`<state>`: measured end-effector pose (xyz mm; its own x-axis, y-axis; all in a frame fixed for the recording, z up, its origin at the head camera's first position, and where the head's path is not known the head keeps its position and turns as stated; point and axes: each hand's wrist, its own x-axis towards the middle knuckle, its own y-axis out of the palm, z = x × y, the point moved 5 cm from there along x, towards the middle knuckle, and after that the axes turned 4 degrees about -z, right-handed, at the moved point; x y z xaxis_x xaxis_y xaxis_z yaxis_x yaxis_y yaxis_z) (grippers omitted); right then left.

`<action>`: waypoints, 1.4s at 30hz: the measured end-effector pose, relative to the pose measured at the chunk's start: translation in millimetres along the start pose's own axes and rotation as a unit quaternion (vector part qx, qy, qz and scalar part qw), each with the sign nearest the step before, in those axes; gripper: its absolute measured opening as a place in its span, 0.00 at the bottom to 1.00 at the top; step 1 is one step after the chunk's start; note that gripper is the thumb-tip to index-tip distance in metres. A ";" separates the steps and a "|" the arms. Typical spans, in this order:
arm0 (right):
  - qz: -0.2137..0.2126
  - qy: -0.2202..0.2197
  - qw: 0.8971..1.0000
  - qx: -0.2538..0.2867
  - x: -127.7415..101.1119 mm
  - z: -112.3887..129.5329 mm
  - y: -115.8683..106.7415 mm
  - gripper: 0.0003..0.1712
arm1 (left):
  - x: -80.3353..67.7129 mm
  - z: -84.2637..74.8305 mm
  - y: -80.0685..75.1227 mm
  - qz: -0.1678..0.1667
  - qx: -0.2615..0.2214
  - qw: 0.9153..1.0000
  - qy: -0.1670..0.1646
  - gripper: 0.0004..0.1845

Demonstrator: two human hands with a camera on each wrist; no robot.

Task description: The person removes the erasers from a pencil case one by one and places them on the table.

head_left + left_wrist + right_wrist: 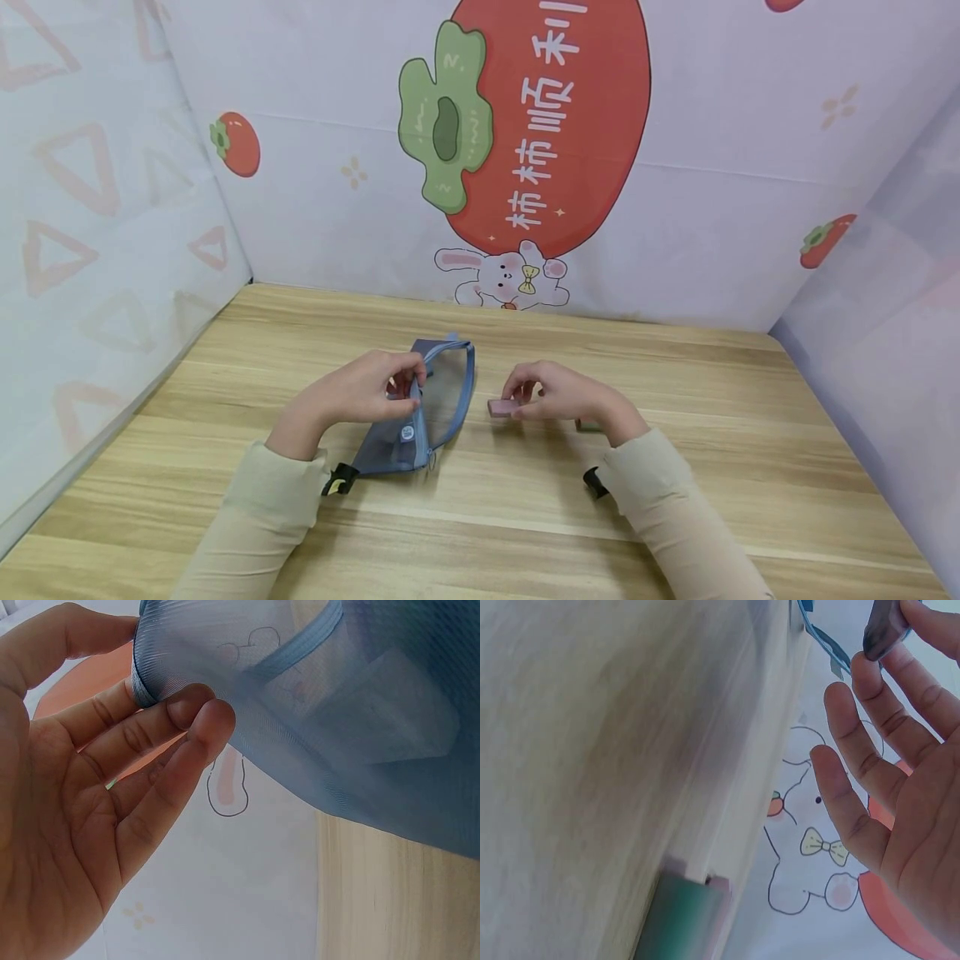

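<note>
Left hand (367, 393) sits centre-left of the head view, forearm in a cream sleeve (262, 508) coming up from the lower left. Its fingers (199, 712) are curled and pinch the rim of a blue translucent mesh zip pouch (420, 417), holding the mouth open. In the left wrist view the mesh drapes from the upper left across to the right edge, thumb above the rim, fingertips below.

Right hand (558, 392) is just right of centre, forearm coming in from the lower right. Its fingers pinch a small pink-grey rectangular block (501, 407), held just right of the pouch mouth, low over the light wood-grain surface (675, 500). In the right wrist view the block shows as a dark piece at the fingertips, top right, with the other fingers loosely extended.

The pouch lies at frame centre, lower end on the surface. A small round white label (407, 432) is on it; text too small to read.

Backdrop (712, 167), top centre: big red persimmon with white characters "柿柿顺利", cartoon rabbit with a yellow bow below it.

A small green-topped block (682, 919) lies on the surface close by the right wrist.
</note>
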<state>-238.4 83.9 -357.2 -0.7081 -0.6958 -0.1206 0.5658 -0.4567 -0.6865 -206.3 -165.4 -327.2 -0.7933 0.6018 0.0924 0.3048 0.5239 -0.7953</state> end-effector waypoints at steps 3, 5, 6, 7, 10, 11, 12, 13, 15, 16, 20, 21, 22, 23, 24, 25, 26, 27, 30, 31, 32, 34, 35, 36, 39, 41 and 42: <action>-0.003 0.005 1.000 0.003 -2.7 -2.0 -2.0 0.09 | 0.0 0.1 0.0 0.001 -0.001 1.000 0.000 0.10; -0.004 0.002 1.000 0.001 -4.3 -2.0 -3.3 0.09 | -0.1 0.6 -0.1 0.001 -0.001 1.000 0.001 0.10; -0.005 0.000 1.000 0.000 -5.0 -2.0 -4.0 0.09 | -0.1 1.0 -0.1 0.001 0.000 1.000 0.001 0.10; -0.006 -0.002 1.000 -0.001 -5.8 -1.5 -4.8 0.09 | -0.2 1.1 0.0 0.001 0.001 1.000 -0.001 0.10; -0.010 -0.007 1.000 -0.004 -7.9 -1.1 -7.2 0.09 | -0.2 1.8 -0.1 0.001 0.003 1.000 -0.002 0.10; -0.011 -0.008 1.000 -0.005 -8.6 -1.4 -8.1 0.09 | -0.3 1.8 -0.1 0.001 0.004 1.000 -0.002 0.10; -0.013 -0.008 1.000 -0.007 -9.3 -1.7 -8.8 0.09 | -0.3 1.6 -0.1 0.001 0.004 1.000 -0.003 0.09; -0.014 -0.007 1.000 -0.010 -9.8 -2.2 -9.5 0.09 | -0.3 1.5 -0.1 0.001 0.004 1.000 -0.003 0.09; -0.016 -0.004 1.000 -0.014 -10.8 -3.7 -10.6 0.09 | -0.5 1.1 0.0 0.001 0.004 1.000 -0.004 0.09; -0.017 -0.003 1.000 -0.016 -11.2 -4.1 -11.0 0.09 | -0.6 1.2 0.0 0.002 0.004 1.000 -0.004 0.09; -0.016 0.005 1.000 -0.012 -13.4 -4.6 -11.6 0.09 | -0.9 2.1 0.3 0.002 0.002 1.000 -0.004 0.09; -0.017 0.008 1.000 -0.009 -14.3 -4.2 -11.8 0.09 | -1.0 2.4 0.3 0.002 0.002 1.000 -0.004 0.09; -0.018 0.009 1.000 -0.007 -15.2 -4.1 -12.2 0.09 | -1.1 2.6 0.4 0.002 0.002 1.000 -0.003 0.09; -0.020 0.010 1.000 -0.006 -16.1 -4.1 -12.7 0.09 | -1.1 2.6 0.4 0.002 0.002 1.000 -0.003 0.09; -0.021 0.011 1.000 -0.007 -17.1 -4.4 -13.3 0.09 | -1.1 2.6 0.4 0.001 0.002 1.000 -0.003 0.09; -0.024 0.010 1.000 -0.009 -18.0 -4.6 -14.0 0.09 | -1.1 2.5 0.4 0.001 0.003 1.000 -0.002 0.09; -0.026 0.008 1.000 -0.011 -18.9 -5.4 -14.6 0.09 | -1.1 2.4 0.4 0.000 0.004 1.000 -0.002 0.09; -0.027 0.006 1.000 -0.014 -19.7 -6.0 -15.3 0.09 | -1.1 2.3 0.4 0.000 0.004 1.000 -0.001 0.10; -0.031 0.002 0.999 -0.019 -22.2 -9.6 -17.0 0.08 | -1.0 2.0 0.2 -0.001 0.006 1.000 0.000 0.10; -0.032 0.001 0.999 -0.020 -23.0 -10.6 -17.5 0.08 | -0.9 1.9 0.1 -0.001 0.006 1.000 0.000 0.10; -0.033 0.001 0.999 -0.019 -23.6 -11.7 -18.0 0.08 | -0.9 1.7 0.1 -0.001 0.006 1.000 -0.001 0.10; -0.036 0.000 0.999 -0.019 -25.0 -13.5 -19.1 0.08 | -0.7 1.6 0.0 -0.001 0.007 1.000 -0.002 0.10; -0.037 -0.001 0.999 -0.020 -25.7 -14.0 -19.8 0.08 | -0.6 1.7 0.0 -0.001 0.007 1.000 -0.002 0.10; -0.037 -0.002 0.999 -0.021 -26.3 -14.6 -20.4 0.08 | -0.6 1.7 0.0 -0.001 0.008 1.000 -0.002 0.10; -0.040 -0.006 0.999 -0.020 -28.5 -17.7 -22.0 0.08 | -0.4 1.8 -0.2 -0.001 0.010 1.000 -0.003 0.10; -0.043 -0.010 0.999 -0.022 -30.4 -20.1 -22.9 0.08 | -0.2 1.7 -0.3 -0.001 0.011 1.000 -0.002 0.10; -0.045 -0.010 0.999 -0.021 -31.4 -21.5 -23.4 0.08 | 0.0 1.5 -0.4 -0.001 0.011 1.000 -0.001 0.10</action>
<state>-238.5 128.4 -352.7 -0.7464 -0.6641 -0.0432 0.4819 -0.4944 -0.7234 -207.2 -166.5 -327.8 -0.7956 0.5987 0.0930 0.2914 0.5127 -0.8076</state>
